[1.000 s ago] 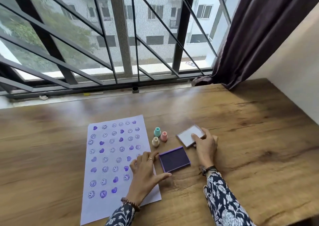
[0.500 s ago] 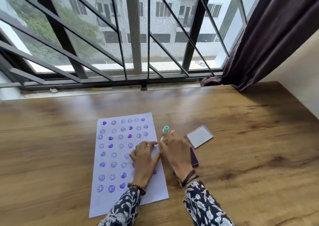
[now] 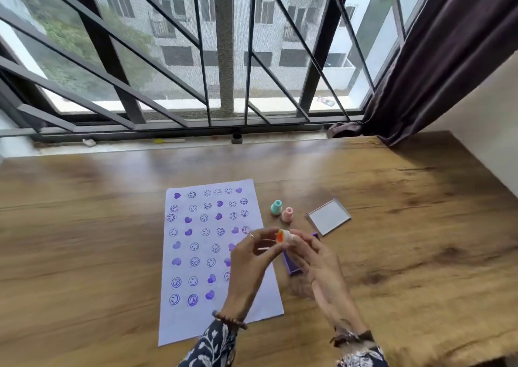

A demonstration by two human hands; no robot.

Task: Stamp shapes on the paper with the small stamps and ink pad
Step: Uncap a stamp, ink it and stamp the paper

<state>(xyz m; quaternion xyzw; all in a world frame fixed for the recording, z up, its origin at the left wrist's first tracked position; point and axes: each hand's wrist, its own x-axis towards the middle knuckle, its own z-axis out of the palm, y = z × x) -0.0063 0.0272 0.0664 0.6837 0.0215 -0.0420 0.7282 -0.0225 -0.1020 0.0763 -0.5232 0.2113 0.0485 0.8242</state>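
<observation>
A white paper (image 3: 196, 254) covered with purple smiley and heart prints lies on the wooden table (image 3: 406, 226). My right hand (image 3: 316, 257) holds a small cream stamp (image 3: 284, 236) lifted above the table, its orange face turned toward me. My left hand (image 3: 249, 260) has its fingertips at that stamp's face. Under my right hand the purple ink pad (image 3: 291, 263) shows only its left edge and a far corner. A teal stamp (image 3: 276, 207) and a pink stamp (image 3: 287, 214) stand upright just right of the paper.
The ink pad's lid (image 3: 328, 216) lies open-side up to the right of the stamps. A barred window (image 3: 224, 58) runs along the table's far edge, with a dark curtain (image 3: 437, 58) at the right and a wall beyond it.
My right hand left the lid, picked the cream stamp off the table and raised it. My left hand lifted from the paper to meet it. The camera view shifted.
</observation>
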